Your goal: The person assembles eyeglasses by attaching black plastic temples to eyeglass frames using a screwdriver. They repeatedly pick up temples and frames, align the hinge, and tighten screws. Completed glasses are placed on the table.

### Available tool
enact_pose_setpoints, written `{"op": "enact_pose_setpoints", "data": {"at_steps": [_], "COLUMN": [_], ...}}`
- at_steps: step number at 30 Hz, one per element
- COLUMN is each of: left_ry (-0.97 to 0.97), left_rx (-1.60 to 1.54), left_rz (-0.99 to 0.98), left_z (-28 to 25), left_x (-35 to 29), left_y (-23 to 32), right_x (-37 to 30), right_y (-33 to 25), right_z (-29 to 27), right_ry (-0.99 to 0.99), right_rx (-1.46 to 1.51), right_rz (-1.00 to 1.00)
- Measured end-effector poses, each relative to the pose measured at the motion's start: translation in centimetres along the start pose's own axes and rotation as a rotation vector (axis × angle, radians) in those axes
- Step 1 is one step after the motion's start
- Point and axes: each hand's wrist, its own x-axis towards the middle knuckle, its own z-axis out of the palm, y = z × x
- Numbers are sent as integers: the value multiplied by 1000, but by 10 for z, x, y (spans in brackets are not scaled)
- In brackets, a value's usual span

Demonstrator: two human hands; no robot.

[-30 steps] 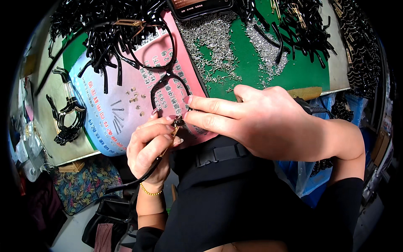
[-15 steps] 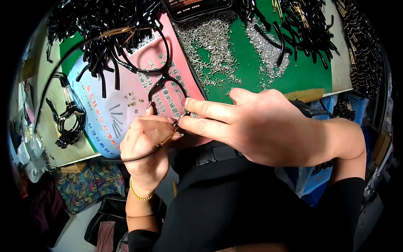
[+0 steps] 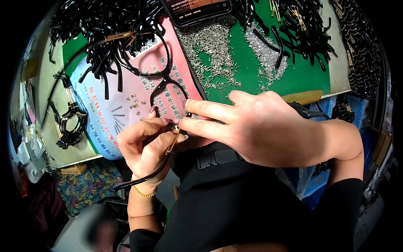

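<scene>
A black eyeglass frame (image 3: 167, 78) with two round rims lies across the sheet, its near rim between my hands. My right hand (image 3: 252, 128) pinches the near rim's edge, index and middle fingers stretched over it. At the rim's corner, my left hand (image 3: 145, 143) is closed on an eyeglass temple (image 3: 171, 146) with a thin gold shaft and a black curved tip that hangs over my wrist. The exact joint between temple and rim is hidden by fingertips. Another temple (image 3: 119, 36), gold and black, extends leftward from the far rim.
Under the frame lies a pink-and-blue printed sheet (image 3: 98, 113) with small metal bits on it. Piles of black temples (image 3: 84, 25), silver pins (image 3: 212, 46) and a phone (image 3: 199, 14) occupy the far side of the green mat (image 3: 308, 82). Stacked frames (image 3: 71, 128) stand at left.
In my left hand, the temple has swung down, its black tip now lower and steeper beside the wrist. The left fingers have shifted slightly; my right hand stays nearly in place.
</scene>
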Motion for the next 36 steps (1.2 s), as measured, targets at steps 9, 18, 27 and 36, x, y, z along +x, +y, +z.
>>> {"op": "enact_pose_setpoints", "data": {"at_steps": [9,18,27,36], "left_ry": [-9,-8,56,267], "left_rx": [24,10,-202,722], "left_rz": [134,73,-9,-556], "left_z": [-4,-1,-43,-92], "left_x": [-3,-4,0,27], "left_y": [-5,-9,29,16], "right_x": [5,11,-5,-25], "right_y": [-1,4,9,27], "right_z": [1,19,-16,24], "right_ry": [10,240,99,69], "right_rx": [-96,-338,607,1408], "right_rz": [-48,-134,179,341]}}
